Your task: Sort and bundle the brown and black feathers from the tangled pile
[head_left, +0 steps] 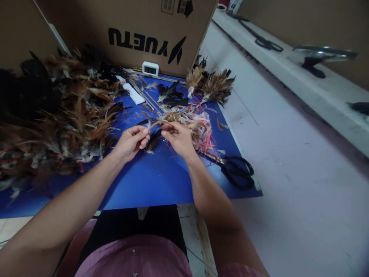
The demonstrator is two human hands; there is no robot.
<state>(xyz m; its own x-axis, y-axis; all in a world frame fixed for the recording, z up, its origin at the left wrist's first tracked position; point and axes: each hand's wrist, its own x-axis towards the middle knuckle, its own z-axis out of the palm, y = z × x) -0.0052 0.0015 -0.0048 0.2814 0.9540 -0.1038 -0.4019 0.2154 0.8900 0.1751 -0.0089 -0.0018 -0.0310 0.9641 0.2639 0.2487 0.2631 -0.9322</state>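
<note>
Your left hand pinches a brown feather, your right hand apparently gripping its other end; hard pulling could tear it, nearby string snag it.

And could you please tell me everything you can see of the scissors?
The scissors have large black looped handles and grey, metal-looking blades. They lie on the blue tabletop near its right edge, handles toward the lower right, blades pointing into the tangle of pink strings and feathers, which hides their tips. The right hand isn't holding them.
</note>
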